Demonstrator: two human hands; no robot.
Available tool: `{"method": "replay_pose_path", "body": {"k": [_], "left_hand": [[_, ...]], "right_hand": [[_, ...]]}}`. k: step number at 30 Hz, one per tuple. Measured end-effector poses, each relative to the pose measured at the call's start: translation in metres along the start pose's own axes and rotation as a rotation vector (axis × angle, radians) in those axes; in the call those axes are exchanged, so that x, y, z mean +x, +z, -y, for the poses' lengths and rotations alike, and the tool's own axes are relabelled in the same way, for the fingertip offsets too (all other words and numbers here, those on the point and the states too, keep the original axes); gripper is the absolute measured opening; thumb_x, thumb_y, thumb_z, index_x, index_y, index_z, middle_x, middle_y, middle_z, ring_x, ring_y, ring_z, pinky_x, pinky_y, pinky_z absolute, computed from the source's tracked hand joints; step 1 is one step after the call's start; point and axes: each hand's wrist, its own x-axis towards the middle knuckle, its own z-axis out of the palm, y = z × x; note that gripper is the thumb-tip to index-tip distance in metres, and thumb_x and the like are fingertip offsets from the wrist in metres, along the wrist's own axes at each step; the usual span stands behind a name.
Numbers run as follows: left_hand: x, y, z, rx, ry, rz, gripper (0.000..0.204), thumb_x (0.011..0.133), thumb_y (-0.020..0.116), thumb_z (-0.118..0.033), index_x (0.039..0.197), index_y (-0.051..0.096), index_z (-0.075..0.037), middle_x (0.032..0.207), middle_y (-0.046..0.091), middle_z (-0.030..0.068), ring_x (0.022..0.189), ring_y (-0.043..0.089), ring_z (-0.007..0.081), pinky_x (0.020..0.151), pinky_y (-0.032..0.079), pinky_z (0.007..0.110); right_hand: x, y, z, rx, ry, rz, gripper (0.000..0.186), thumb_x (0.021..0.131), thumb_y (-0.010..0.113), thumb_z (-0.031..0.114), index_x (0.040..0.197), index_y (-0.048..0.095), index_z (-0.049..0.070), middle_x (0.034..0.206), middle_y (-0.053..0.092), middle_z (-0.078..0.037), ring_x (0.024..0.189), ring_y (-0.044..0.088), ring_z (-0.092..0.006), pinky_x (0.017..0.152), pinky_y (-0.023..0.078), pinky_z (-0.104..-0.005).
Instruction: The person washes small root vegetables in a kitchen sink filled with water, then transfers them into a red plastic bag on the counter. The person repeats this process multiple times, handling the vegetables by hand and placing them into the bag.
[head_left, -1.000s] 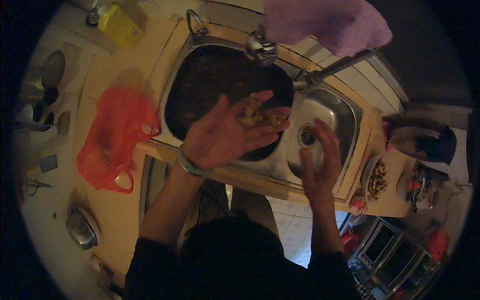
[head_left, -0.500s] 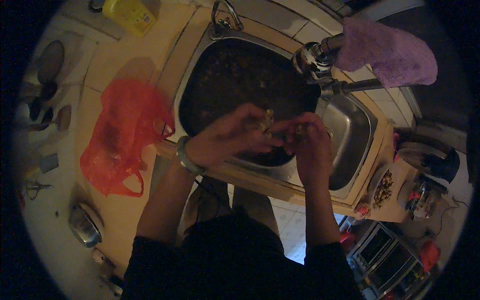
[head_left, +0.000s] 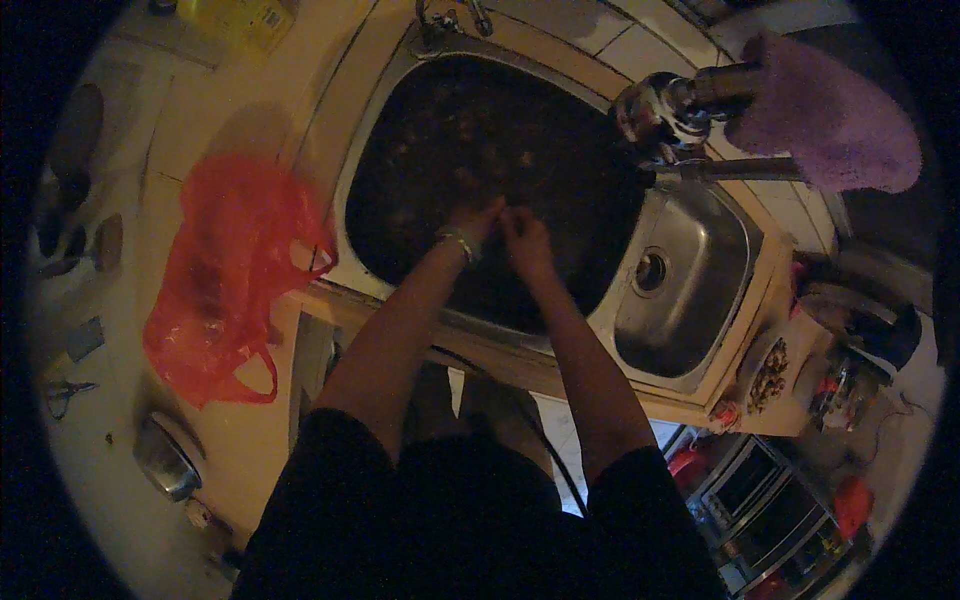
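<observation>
Both of my hands are low inside the large sink basin [head_left: 352, 215], which looks very dark, with faint brownish bits in it. My left hand [head_left: 478, 228], with a pale bangle [head_left: 460, 243] at the wrist, reaches in with its fingers drawn together. Close beside it, my right hand [head_left: 526, 243] has its fingers curled in, and the fingertips of the two hands nearly meet. The dim light hides whatever either hand holds.
A red plastic bag [head_left: 225, 280] lies on the counter to the left. On the right are a small steel basin [head_left: 690, 290], a purple cloth [head_left: 830, 120] over a pipe, and a bowl of brown pieces [head_left: 768, 378]. The tap [head_left: 445, 25] stands behind the sink.
Both hands have moved down and away from me, deeper into the large basin. The pale, yellowish clump seen at my left fingers earlier no longer shows.
</observation>
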Motion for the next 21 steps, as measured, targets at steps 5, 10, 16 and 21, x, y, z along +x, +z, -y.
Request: {"method": "replay_pose_path", "body": {"k": [5,10,16,21], "left_hand": [[0.009,-0.009,0.001,0.362,-0.058,0.185,0.062,0.085,0.044,-0.055,0.110,0.059,0.000,0.109,0.058,0.0241,0.108,0.052,0.0390,0.091,0.041,0.043],[0.004,-0.030,-0.012,0.101,0.139,0.387,0.050,0.087,0.045,-0.051,0.091,0.061,-0.004,0.082,0.060,0.0106,0.072,0.054,0.0218,0.064,0.044,0.034],[-0.068,-0.084,-0.075,-0.830,-0.086,0.960,0.030,0.092,0.045,-0.037,0.075,0.044,-0.013,0.063,0.038,-0.0046,0.054,0.034,0.0067,0.049,0.030,0.022],[-0.117,-0.110,-0.124,-0.934,-0.049,1.039,0.020,0.089,0.050,-0.030,0.082,0.042,-0.014,0.069,0.039,-0.0027,0.056,0.032,0.0086,0.052,0.031,0.024]], "right_hand": [[0.012,-0.007,-0.007,-0.154,-0.087,0.221,0.041,0.089,0.050,0.035,0.110,0.056,0.000,0.097,0.063,-0.018,0.085,0.061,-0.0245,0.077,0.047,-0.0365],[0.005,-0.059,0.036,0.052,-0.123,0.512,0.049,0.088,0.051,0.042,0.116,0.054,0.003,0.108,0.060,-0.014,0.099,0.056,-0.0256,0.088,0.042,-0.0372],[-0.047,-0.123,0.085,0.218,-0.002,0.499,0.032,0.090,0.051,0.031,0.106,0.055,0.004,0.089,0.060,-0.005,0.080,0.053,-0.0121,0.073,0.042,-0.0256],[-0.083,-0.155,0.115,0.544,-0.250,0.473,0.031,0.092,0.046,0.037,0.095,0.052,0.007,0.080,0.056,-0.005,0.071,0.049,-0.0128,0.061,0.040,-0.0255]]}}
